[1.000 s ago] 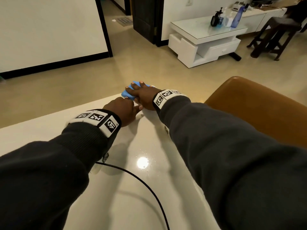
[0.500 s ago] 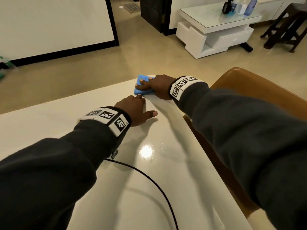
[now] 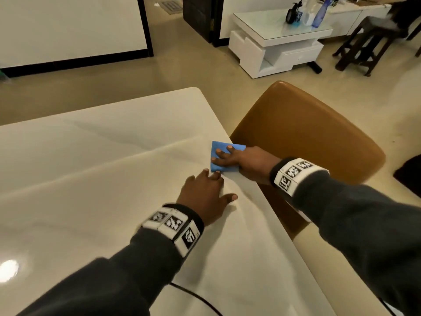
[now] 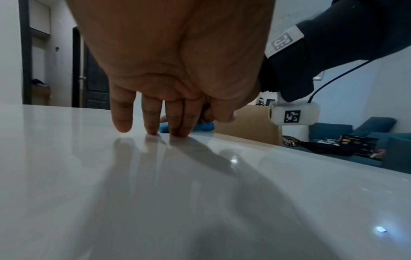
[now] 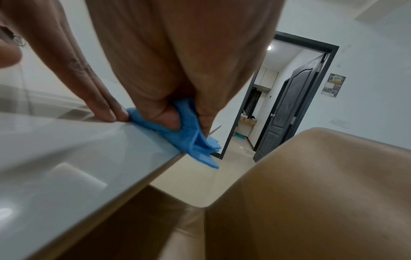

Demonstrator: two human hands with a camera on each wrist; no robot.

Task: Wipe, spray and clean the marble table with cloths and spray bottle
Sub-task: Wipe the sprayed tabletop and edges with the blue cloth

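Note:
The white marble table fills the lower left of the head view. A folded blue cloth lies at its right edge, and my right hand presses on it with straight, spread fingers. In the right wrist view the cloth hangs a little over the edge, bunched against my thumb. My left hand rests flat on the marble just in front of the cloth, its fingertips on the surface and close to the cloth. No spray bottle shows on the table.
A tan leather chair stands tight against the table's right edge, under my right forearm. A black cable crosses the near tabletop. Across the floor are a white side table with bottles and a dark stool.
My right hand has slid the cloth from the table's far corner back along the right edge toward me. The left hand has stayed flat on the marble beside it.

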